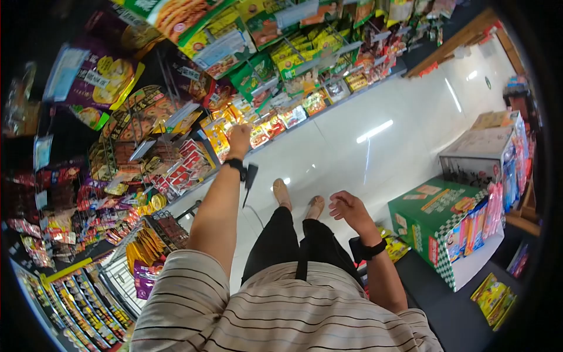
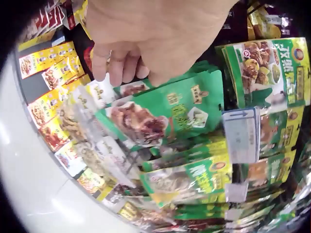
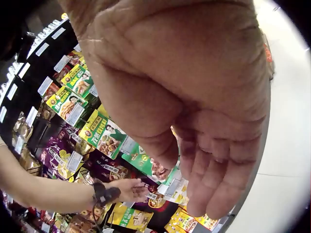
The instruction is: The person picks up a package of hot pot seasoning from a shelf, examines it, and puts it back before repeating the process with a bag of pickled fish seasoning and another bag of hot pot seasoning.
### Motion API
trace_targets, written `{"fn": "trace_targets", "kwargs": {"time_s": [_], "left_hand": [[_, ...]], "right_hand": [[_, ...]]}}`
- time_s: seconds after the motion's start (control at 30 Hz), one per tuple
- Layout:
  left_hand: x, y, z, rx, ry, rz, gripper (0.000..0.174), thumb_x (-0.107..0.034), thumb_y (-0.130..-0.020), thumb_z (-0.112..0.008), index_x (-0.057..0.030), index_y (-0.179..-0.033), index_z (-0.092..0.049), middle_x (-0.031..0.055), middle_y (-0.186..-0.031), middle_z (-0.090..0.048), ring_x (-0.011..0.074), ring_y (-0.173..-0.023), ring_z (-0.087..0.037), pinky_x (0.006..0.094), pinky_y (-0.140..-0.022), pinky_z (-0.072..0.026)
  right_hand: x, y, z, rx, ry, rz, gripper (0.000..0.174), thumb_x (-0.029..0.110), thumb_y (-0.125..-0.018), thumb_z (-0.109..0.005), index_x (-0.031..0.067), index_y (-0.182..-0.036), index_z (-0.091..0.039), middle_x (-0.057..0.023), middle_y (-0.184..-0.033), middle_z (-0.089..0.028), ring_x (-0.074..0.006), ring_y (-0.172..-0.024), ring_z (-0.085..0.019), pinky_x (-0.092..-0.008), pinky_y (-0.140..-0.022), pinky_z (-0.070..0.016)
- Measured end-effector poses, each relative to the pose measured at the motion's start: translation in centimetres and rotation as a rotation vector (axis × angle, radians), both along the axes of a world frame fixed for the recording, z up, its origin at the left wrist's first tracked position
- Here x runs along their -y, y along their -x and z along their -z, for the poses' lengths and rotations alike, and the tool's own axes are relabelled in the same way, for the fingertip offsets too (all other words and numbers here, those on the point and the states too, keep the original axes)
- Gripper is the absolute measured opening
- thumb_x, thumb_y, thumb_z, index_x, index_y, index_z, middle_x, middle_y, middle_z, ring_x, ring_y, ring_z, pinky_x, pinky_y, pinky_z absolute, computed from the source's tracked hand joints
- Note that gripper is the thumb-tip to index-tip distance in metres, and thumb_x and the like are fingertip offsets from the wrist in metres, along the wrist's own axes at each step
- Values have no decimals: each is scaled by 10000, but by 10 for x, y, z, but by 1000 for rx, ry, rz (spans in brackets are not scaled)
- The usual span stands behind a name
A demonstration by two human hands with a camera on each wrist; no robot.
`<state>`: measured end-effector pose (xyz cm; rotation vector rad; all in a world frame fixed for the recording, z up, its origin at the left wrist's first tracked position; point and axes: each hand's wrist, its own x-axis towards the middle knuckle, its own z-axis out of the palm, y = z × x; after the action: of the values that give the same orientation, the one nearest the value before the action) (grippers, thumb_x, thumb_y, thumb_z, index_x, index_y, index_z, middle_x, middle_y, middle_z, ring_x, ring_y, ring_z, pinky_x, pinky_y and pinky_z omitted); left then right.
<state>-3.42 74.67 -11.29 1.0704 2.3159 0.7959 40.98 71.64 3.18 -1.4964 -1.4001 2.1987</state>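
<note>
My left hand [image 1: 239, 141] is stretched out to the shelf of bagged snacks, above yellow packets [image 1: 220, 141]. In the left wrist view the hand [image 2: 150, 39] has its fingers loosely bent beside a green pouch [image 2: 165, 114] with a meat picture; any contact with it is unclear. The right wrist view also catches the left hand [image 3: 130, 190], its fingers relaxed and nothing seen in them. My right hand [image 1: 350, 212] hangs over the floor near my legs, fingers loosely bent and holding nothing; its palm [image 3: 180, 97] fills much of the right wrist view.
Hanging pouches and price tags line the shelf [image 1: 337, 105] at the upper left. To the right stand a green carton [image 1: 431, 214] with packets and a white box [image 1: 478, 149]. A wire basket [image 1: 120, 273] is at the lower left. The glossy floor [image 1: 346, 152] runs between.
</note>
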Motion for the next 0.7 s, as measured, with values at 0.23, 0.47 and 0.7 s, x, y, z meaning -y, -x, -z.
{"fn": "trace_targets", "kwargs": {"time_s": [0.23, 0.47, 0.7], "left_hand": [[300, -34, 95, 450, 21, 484, 245, -216, -907, -607, -63, -1066, -712, 137, -1049, -716, 330, -1001, -674, 426, -917, -524], [489, -102, 21, 879, 550, -548, 360, -325, -951, -629, -5, -1111, -665, 196, -1015, -721, 377, -890, -712, 509, -743, -582], [500, -153, -20, 967, 472, -773, 340, -288, -967, -543, -9, -1147, -613, 144, -1092, -716, 279, -960, -709, 442, -779, -560]], "right_hand": [[-15, -5, 2, -114, -5, -68, 257, 187, -1023, -563, 10, -1205, -601, -89, -1002, -686, -183, -847, -694, -308, -740, -572], [-35, 14, -36, -175, -73, -184, 248, 185, -999, -569, 21, -1177, -621, -95, -1005, -691, -174, -824, -705, -296, -701, -578], [-39, 35, -65, -183, -133, -321, 276, 188, -1031, -527, 0, -1221, -595, -129, -1042, -686, -195, -859, -703, -318, -753, -585]]}}
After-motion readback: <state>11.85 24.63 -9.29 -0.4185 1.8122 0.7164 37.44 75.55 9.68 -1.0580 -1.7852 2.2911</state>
